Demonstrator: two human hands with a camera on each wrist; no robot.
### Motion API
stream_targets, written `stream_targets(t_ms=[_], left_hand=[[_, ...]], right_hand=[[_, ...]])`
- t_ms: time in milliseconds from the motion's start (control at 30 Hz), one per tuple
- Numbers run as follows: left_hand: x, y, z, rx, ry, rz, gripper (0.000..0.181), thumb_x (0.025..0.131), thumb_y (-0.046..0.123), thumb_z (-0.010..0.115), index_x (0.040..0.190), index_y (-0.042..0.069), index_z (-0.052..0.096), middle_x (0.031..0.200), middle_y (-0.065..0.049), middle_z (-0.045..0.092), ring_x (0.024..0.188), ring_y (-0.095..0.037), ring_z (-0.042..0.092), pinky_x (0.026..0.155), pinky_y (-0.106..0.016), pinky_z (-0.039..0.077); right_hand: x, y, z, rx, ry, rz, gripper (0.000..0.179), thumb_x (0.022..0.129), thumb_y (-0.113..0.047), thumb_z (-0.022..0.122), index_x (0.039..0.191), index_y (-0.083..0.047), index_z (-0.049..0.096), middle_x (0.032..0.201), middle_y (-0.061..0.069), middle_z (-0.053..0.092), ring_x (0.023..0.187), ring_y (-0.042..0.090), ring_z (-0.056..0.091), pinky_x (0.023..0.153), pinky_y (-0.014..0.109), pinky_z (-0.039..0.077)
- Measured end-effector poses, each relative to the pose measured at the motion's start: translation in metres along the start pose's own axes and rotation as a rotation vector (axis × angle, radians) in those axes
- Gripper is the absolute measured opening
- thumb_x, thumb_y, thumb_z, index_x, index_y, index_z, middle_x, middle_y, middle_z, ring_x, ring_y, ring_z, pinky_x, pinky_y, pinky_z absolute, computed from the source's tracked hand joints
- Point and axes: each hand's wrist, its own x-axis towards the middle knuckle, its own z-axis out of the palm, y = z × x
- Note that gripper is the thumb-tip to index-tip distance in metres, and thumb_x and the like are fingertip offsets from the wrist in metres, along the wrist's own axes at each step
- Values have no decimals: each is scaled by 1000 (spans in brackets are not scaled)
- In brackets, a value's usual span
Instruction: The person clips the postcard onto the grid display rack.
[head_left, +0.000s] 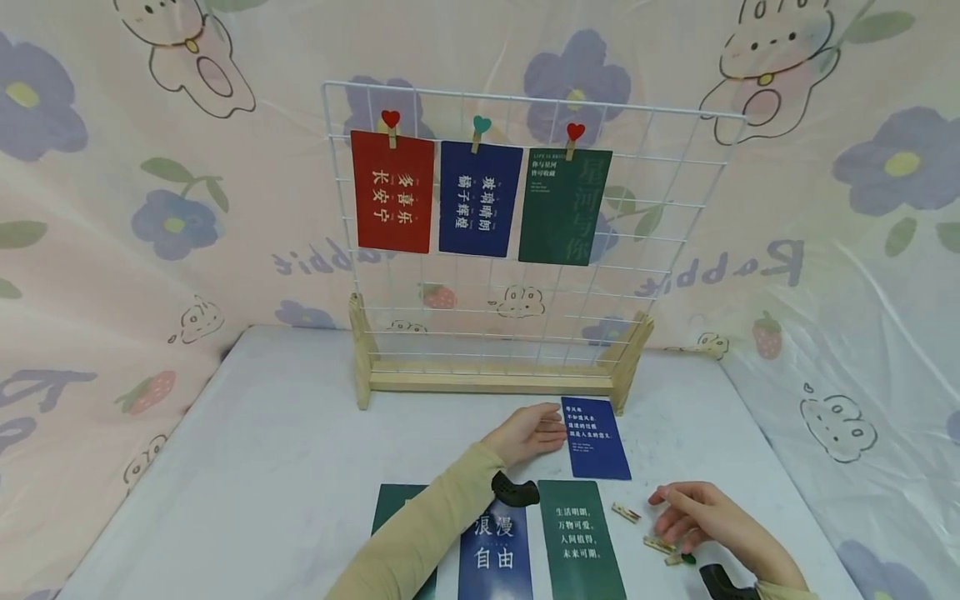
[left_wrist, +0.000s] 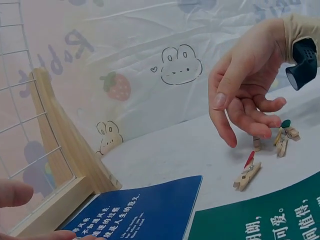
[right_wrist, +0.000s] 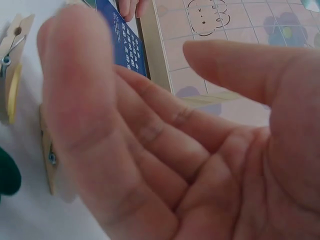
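Note:
My left hand point(head_left: 527, 433) is beside a blue card point(head_left: 596, 437) with white writing that lies on the table at the foot of the wire rack. Its fingertips are right at the card's left edge, with the thumb point(left_wrist: 15, 192) held apart from them. Over several small wooden clothespins point(head_left: 660, 545) hovers my right hand point(head_left: 701, 512), its fingers loosely bent and nothing between them. One clothespin point(left_wrist: 247, 175) carries a red piece, another a green one point(left_wrist: 285, 123).
A white wire grid rack point(head_left: 487, 329) on a wooden base point(head_left: 491, 382) stands at the back. Red point(head_left: 392, 192), blue point(head_left: 480, 200) and green point(head_left: 564, 208) cards hang on it from heart-topped clips. Nearer lie a green card point(head_left: 581, 542) and a blue one point(head_left: 495, 558); my left sleeve partly covers another green card point(head_left: 393, 504).

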Motion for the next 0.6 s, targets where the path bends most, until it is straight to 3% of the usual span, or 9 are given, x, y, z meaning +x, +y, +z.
stream_targets(t_ms=[600], left_hand=[[-1,-5,9,-79,61,9,48,98,15,50,132,-17,40,132,-35,43,124,-44,44,104,-45,38]], right_hand=[[5,4,5,4,-13,2,46,103,-28,43,118,14,54,91,17,68,76,25,66,65,32,57]])
